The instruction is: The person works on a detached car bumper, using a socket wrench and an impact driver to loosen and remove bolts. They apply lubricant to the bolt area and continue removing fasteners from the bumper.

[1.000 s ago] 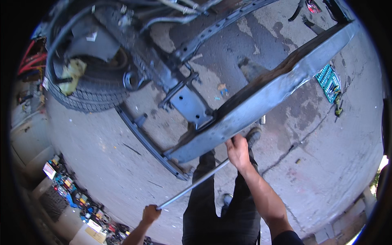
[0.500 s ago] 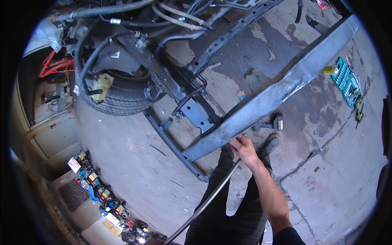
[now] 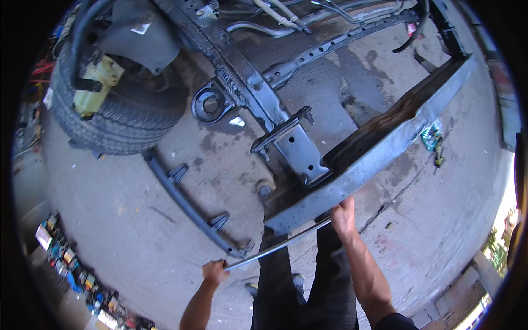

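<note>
My left hand (image 3: pixel 215 270) is wrapped round the end of a long silver bar (image 3: pixel 275 245), low and left of centre. My right hand (image 3: pixel 344 217) grips the bar's other end directly below a grey, dented bumper beam (image 3: pixel 374 153), which partly hides the fingertips. The beam runs diagonally along a black vehicle frame (image 3: pixel 251 93), with a bracket plate (image 3: pixel 298 154) showing two holes. A loose dark rail with brackets (image 3: pixel 188 202) lies on the floor left of the bar.
A tyre (image 3: pixel 124 121) with a yellowish reservoir (image 3: pixel 91 102) is at upper left. Hoses (image 3: pixel 258 28) cross the top. A teal tool case (image 3: pixel 430 135) lies right, beyond the beam. Assorted tools and parts (image 3: pixel 71 269) line the lower left. My legs (image 3: pixel 278 291) are below.
My left hand, near or past the lower edge half a second ago, is now higher with the bar less steep. The camera's view of the frame and tyre has shifted.
</note>
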`<state>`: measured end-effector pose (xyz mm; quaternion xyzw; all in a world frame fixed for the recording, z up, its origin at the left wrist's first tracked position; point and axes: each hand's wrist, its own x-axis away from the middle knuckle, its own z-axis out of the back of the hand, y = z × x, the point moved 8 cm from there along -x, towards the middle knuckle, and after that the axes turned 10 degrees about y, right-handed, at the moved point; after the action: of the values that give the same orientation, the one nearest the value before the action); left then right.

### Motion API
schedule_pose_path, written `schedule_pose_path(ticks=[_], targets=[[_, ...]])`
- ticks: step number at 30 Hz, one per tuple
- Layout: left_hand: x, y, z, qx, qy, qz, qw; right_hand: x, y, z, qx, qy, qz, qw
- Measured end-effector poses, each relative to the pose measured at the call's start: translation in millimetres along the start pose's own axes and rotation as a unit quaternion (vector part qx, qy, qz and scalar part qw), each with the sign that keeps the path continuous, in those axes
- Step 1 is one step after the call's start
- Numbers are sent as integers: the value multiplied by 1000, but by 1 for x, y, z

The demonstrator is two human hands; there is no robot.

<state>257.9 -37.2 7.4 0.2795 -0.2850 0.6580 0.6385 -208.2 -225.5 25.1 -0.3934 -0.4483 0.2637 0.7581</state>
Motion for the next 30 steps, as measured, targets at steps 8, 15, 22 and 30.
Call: schedule_pose_path(ticks=[8, 15, 22, 30], targets=[[-103, 7, -101, 105, -36, -22, 994, 11, -10, -2, 184, 9, 84, 979], [4, -6, -41, 75, -71, 21, 994, 0, -8, -1, 228, -101, 64, 966], [78, 13, -22, 29, -37, -10, 999, 25, 22, 74, 175, -35, 3, 984], [120, 232, 84, 50, 50, -140, 988, -24, 62, 308, 32, 35, -120, 992]])
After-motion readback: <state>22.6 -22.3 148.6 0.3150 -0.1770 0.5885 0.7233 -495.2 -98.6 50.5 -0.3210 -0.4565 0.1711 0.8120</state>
